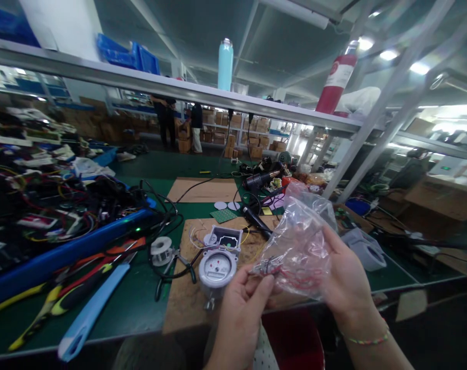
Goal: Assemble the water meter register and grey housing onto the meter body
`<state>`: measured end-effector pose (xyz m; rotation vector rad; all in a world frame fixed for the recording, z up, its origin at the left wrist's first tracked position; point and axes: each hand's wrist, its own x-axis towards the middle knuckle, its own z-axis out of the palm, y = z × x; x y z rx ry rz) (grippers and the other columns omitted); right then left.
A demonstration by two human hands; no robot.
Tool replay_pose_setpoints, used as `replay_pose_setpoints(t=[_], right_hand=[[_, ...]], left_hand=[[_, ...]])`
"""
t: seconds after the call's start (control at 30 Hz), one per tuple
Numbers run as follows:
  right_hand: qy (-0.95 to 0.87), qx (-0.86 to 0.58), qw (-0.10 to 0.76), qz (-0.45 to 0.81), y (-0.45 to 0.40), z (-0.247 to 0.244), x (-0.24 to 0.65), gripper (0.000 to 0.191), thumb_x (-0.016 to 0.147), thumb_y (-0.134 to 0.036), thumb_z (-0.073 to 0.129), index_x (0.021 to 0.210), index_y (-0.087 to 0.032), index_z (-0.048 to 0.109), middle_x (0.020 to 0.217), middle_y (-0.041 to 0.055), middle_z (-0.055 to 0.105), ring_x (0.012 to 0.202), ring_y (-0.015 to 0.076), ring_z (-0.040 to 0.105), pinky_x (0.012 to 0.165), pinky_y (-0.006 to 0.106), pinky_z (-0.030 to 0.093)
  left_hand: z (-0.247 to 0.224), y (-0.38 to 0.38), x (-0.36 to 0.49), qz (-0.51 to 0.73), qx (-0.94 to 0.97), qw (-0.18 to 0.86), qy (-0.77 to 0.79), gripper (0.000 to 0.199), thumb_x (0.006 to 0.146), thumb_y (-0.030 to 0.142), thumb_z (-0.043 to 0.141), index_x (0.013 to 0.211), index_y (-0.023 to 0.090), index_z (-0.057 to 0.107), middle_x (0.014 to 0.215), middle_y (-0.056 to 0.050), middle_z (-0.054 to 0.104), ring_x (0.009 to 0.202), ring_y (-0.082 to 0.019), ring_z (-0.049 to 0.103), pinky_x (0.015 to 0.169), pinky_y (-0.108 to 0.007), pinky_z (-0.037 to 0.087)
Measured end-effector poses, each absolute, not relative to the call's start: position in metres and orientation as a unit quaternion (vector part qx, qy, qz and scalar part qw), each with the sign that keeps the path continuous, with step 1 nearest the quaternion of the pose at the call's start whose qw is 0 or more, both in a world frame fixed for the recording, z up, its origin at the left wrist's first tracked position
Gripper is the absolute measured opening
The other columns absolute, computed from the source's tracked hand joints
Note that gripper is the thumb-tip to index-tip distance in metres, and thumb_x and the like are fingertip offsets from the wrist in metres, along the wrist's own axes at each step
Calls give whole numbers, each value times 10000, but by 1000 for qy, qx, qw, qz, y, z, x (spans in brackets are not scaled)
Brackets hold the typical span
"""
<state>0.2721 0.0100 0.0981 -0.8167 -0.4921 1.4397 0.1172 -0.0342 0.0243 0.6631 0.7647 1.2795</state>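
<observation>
A clear plastic bag (301, 241) with red wires inside is held up between both hands, above the front edge of the bench. My left hand (243, 303) pinches the bag's lower left corner, thumb on top, where dark and red wire ends gather. Around the bag's right side my right hand (347, 272) is closed, its fingers mostly behind the plastic. Just left of my left hand a grey round gauge (218, 268) lies on a brown board (179, 303). Its open square housing (226, 237) has thin wires coming out.
Pliers (172, 272) and a solder spool (161, 251) lie left of the board. Farther left are a blue-handled tool (94, 308) and a blue bin (64, 264) full of electronics. A green circuit board (223, 216) and heat gun (260, 180) lie behind. A shelf (172, 88) spans above.
</observation>
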Motion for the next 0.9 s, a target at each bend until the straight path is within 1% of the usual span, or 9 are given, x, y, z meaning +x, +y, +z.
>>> replay_pose_setpoints(t=[0.1,0.23,0.33,0.43,0.5,0.63,0.73,0.83,0.9], right_hand=[[-181,-365,699,588,8,101,282,263,1008,-389,531,1036,-216,727,920,18,748,799,158,723,770,285,640],[-183,-377,742,523,4,108,289,260,1024,-374,520,976,-232,732,1029,-5,743,873,123,718,791,215,634],[-256,-419,740,459,1,111,286,219,1005,-353,564,981,-233,746,1076,-3,738,917,125,713,796,195,632],[-323,-446,715,431,-6,116,283,178,967,-333,631,1027,-224,758,1081,11,742,915,124,706,791,166,624],[-366,-465,683,428,-15,121,286,203,924,-308,684,1093,-222,758,1140,27,740,949,138,712,808,157,622],[-422,-549,597,407,-42,133,308,437,785,-303,805,1213,-252,735,1266,63,708,1069,203,717,797,154,630],[-404,-620,542,398,-63,137,331,506,667,-281,874,1161,-256,768,1267,101,706,1127,277,706,764,185,646],[-375,-662,529,376,-77,134,347,466,592,-307,913,1045,-273,810,1214,134,723,1055,325,728,673,233,655],[-388,-673,535,333,-80,129,350,477,535,-371,942,985,-267,822,1153,147,742,1010,336,735,645,265,653]], left_hand=[[31,-41,112,592,288,668,347,350,741,418,861,932,170,706,871,-64,783,745,-143,715,625,-180,469],[39,-52,103,602,270,672,336,341,690,389,898,855,166,699,757,-38,764,688,-126,699,607,-166,450],[39,-59,93,607,260,674,331,346,675,386,909,823,165,689,742,-36,762,679,-134,705,598,-170,453],[34,-65,81,608,274,660,347,337,718,403,877,864,153,705,772,-55,766,688,-140,703,575,-170,443],[29,-67,75,601,283,667,337,333,752,397,851,930,146,721,819,-71,772,699,-141,700,555,-167,430],[17,-72,70,577,311,702,279,335,805,386,802,1000,120,745,849,-93,765,659,-116,664,530,-161,393],[5,-71,77,562,299,720,276,362,769,399,823,967,103,752,800,-83,743,594,-99,619,487,-161,349],[-9,-68,92,543,259,742,295,341,739,359,842,945,101,755,806,-75,731,588,-93,597,469,-158,344],[-16,-66,104,528,236,757,305,284,770,312,811,955,104,757,826,-72,728,608,-85,595,485,-147,363]])
